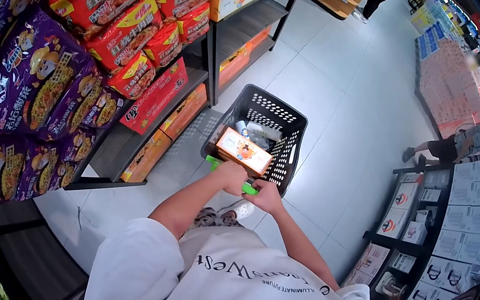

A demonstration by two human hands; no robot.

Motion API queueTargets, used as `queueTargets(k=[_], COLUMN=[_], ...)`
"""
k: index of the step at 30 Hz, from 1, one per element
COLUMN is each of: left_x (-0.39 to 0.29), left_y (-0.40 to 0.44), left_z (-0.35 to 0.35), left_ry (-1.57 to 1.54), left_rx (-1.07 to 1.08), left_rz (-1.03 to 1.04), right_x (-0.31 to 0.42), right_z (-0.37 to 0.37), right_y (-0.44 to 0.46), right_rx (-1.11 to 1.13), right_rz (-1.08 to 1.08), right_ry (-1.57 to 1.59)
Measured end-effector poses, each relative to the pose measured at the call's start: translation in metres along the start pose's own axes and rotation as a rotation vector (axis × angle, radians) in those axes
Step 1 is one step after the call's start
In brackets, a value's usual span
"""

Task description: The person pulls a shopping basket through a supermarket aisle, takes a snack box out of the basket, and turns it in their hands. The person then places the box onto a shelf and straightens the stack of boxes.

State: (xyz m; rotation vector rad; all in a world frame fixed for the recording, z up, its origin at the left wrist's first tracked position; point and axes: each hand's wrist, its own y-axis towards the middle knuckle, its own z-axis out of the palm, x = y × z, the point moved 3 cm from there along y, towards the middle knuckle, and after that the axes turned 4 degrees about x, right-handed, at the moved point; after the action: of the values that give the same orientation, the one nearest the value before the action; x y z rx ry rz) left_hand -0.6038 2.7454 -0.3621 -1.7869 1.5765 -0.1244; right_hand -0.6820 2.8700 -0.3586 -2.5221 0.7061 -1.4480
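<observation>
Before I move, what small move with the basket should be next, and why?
I would probably ease the black basket slightly right: the left hand and right hand both hold its green handle, shelving stands on the left, and bare floor lies on the right.

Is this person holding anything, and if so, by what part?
Yes: a black shopping basket, held by its green handle, with the left hand and right hand both gripping it.
</observation>
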Motion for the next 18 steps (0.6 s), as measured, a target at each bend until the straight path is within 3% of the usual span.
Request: queueTargets(k=[18], left_x=[0.009], left_y=[0.054], left_z=[-0.055], left_ry=[-0.117], left_rx=[-0.061], left_rz=[-0.048], right_x=[-0.014], right_z=[-0.070], right_y=[0.057], right_rx=[-0.013], right_rz=[-0.096], right_ry=[-0.119])
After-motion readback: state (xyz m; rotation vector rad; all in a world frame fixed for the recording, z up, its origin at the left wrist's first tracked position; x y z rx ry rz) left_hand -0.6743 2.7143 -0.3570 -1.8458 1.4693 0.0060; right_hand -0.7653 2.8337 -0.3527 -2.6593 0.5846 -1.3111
